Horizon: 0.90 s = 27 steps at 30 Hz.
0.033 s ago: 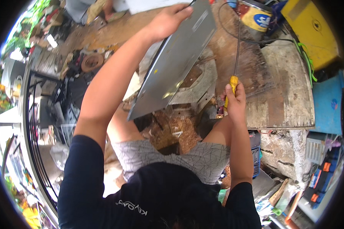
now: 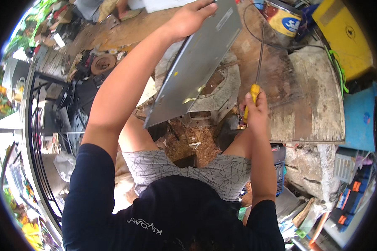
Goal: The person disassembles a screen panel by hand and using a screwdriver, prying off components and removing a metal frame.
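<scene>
My left hand (image 2: 192,19) is closed on the upper edge of a flat grey metal panel (image 2: 192,67). The panel tilts on a slant, its lower corner hanging above my left thigh. Small yellow marks show on its face. To the right, my right hand (image 2: 256,109) grips a long screwdriver (image 2: 254,91) by its yellow handle. The thin shaft points away from me, and its tip ends near a large tin (image 2: 282,21), apart from the panel. Behind the panel, a pale angular frame (image 2: 228,83) with an opening is partly hidden.
A worn wooden board (image 2: 318,100) lies on the right, beside a yellow box (image 2: 343,37) and a blue container (image 2: 358,121). A dark cable (image 2: 297,45) crosses the board. On the left stand a metal rack (image 2: 29,125) and clutter. Another person's foot (image 2: 130,14) shows at the top.
The panel and my left hand have shifted slightly to the right in the picture. Both hands keep their holds, and the screwdriver has barely moved.
</scene>
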### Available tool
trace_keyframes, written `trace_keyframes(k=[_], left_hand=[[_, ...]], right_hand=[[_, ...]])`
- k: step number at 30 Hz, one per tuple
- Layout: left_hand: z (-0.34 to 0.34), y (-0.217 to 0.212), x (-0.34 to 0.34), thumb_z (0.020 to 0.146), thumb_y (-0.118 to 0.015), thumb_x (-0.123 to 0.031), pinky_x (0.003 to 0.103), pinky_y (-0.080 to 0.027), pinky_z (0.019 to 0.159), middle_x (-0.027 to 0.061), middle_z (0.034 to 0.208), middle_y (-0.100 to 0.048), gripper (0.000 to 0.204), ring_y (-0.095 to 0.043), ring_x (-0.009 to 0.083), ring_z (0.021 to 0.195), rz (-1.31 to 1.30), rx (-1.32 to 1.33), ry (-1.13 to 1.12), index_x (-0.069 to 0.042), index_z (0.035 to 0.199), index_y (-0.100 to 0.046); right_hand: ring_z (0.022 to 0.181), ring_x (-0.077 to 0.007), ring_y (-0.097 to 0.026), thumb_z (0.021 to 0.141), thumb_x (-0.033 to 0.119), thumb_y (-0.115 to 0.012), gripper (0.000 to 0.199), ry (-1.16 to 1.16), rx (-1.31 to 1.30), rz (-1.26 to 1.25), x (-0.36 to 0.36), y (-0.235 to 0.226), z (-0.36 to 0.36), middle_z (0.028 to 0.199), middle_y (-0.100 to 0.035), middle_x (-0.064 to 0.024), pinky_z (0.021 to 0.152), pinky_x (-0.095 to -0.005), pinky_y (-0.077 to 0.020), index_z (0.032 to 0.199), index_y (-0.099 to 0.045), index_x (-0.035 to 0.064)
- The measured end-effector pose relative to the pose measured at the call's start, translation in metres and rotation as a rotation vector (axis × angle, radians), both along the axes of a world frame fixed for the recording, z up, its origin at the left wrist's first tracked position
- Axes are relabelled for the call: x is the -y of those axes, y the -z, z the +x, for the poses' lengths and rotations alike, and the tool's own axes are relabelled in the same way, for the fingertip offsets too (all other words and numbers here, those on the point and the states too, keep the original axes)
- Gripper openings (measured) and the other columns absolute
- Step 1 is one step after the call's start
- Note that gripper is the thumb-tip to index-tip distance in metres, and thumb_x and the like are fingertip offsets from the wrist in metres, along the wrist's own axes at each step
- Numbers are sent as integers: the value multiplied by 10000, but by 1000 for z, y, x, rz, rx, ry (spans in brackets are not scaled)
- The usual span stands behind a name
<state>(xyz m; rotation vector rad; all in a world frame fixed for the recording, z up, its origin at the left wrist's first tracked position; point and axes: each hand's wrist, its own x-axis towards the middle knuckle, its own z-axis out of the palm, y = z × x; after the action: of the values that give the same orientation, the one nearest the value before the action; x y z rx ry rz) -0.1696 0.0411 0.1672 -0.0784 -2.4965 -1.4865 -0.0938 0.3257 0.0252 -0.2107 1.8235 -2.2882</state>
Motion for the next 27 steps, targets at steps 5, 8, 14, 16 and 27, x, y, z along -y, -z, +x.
trace_keyframes(k=[5,8,14,16,27], left_hand=[[-17,-6,8,1021,-476,-388,345,-464,919,125,1155,-630,515,-571,199,1054,141,-92,-46,7,1351,-504],[-4,-20,1,1010,-499,-373,337,-470,894,141,1125,-636,511,-579,202,1019,455,-58,-128,17,1340,-506],[-3,-20,11,1014,-489,-305,376,-511,847,168,1165,-614,484,-603,241,1028,540,-82,-243,-14,1394,-426],[1,-20,16,1014,-490,-312,376,-511,843,168,1172,-609,489,-604,241,1026,513,-84,-330,-7,1390,-429],[21,16,29,967,-557,-414,310,-486,772,119,1018,-671,527,-596,160,882,153,-121,-493,-23,1320,-534]], right_hand=[[771,-92,-515,954,84,-602,398,-179,21,-96,25,11,47,953,-513,-25,655,-260,-483,1264,-358,31],[753,-86,-515,864,90,-718,537,-221,-42,31,29,10,72,937,-510,-21,654,-244,-480,1259,-358,40],[711,-64,-508,633,140,-915,824,-233,-124,125,35,-14,124,931,-510,-24,621,-220,-471,1243,-367,62],[682,-64,-517,643,129,-904,759,-168,-143,158,40,-21,131,870,-527,-11,603,-224,-476,1202,-397,53],[697,-92,-583,704,104,-832,570,-89,-455,352,49,-16,154,831,-614,-35,623,-239,-497,1179,-534,5]])
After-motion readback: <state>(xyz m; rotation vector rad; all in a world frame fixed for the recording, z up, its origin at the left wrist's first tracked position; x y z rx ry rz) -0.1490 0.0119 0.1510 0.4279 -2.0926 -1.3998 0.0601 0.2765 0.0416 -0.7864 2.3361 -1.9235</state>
